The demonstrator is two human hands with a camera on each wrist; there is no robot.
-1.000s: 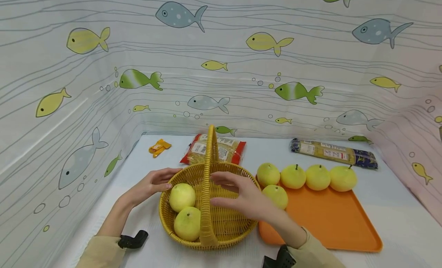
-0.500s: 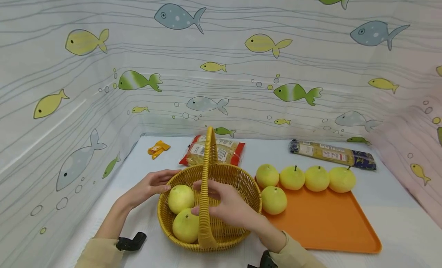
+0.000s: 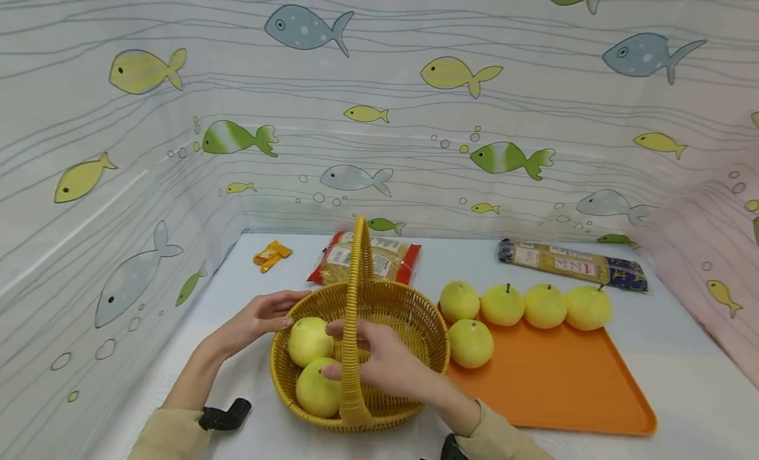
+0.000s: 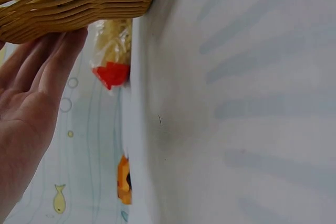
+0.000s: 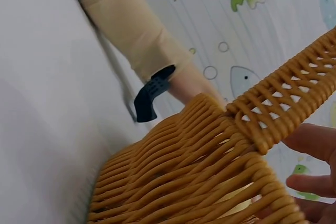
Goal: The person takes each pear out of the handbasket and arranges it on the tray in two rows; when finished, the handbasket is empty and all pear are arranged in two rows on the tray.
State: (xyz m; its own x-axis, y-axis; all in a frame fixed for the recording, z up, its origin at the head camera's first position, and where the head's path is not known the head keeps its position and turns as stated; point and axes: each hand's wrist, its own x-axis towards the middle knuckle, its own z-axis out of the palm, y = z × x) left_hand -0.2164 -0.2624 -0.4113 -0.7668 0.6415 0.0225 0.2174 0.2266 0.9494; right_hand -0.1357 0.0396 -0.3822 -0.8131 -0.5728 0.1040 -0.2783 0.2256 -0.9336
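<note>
A round yellow wicker basket (image 3: pixel 409 308) with a tall arched handle (image 3: pixel 352 302) stands in the middle of the head view. Two round yellow pears, one farther back (image 3: pixel 308 341) and one nearer (image 3: pixel 315 393), sit in its left half. My left hand (image 3: pixel 267 318) rests against the basket's outer left side, its straight fingers (image 4: pixel 59 66) touching the weave. Inside the basket, my right hand (image 3: pixel 385 364) reaches leftward with fingers spread. Its fingertips pass behind the handle; the thumb overlaps the nearer pear and nothing is gripped.
An orange tray (image 3: pixel 563 381) to the right bears several more yellow pears (image 3: pixel 503 305). Behind the basket lies a red-ended clear food bag (image 3: pixel 385 256). A long packet of noodles (image 3: pixel 569 262) lies at the back right, small orange wrapped sweets (image 3: pixel 272 254) at the back left.
My right hand has moved left and slightly down inside the basket, from right of the handle to the pears. My left hand stays at the basket's side.
</note>
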